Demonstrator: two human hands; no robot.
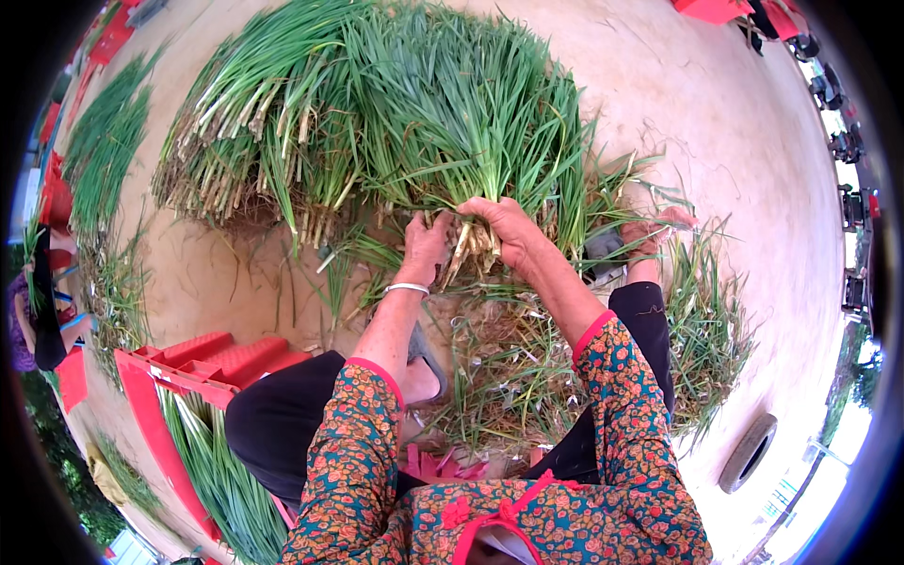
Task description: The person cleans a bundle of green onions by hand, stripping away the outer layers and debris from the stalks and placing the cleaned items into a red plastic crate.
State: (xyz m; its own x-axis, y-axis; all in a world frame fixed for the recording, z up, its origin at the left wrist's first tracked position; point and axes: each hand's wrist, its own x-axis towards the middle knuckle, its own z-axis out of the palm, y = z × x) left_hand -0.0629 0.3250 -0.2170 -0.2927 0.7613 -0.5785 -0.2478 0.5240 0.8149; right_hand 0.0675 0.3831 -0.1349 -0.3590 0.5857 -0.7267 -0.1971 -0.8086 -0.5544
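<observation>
My right hand (pixel 506 228) is closed round a bunch of green garlic (pixel 484 171), near the base of its stalks. The pale root ends (pixel 474 247) stick out below that grip, toward me, while the long flat leaves point away. Close against the left side of these ends is my left hand (pixel 428 245), its fingers bent in. What they pinch is hidden. Just beyond both hands lies a large heap of the same greens (pixel 424 85), with a layer of root ends (pixel 226 179) facing me on its left.
Torn leaves and trimmings (pixel 513 367) cover the ground between my legs. A red plastic crate (pixel 169 395) at my left holds more greens (pixel 221 471). Another pile (pixel 108 160) lies far left, near a seated person (pixel 47 311). A tyre (pixel 749 452) lies at right.
</observation>
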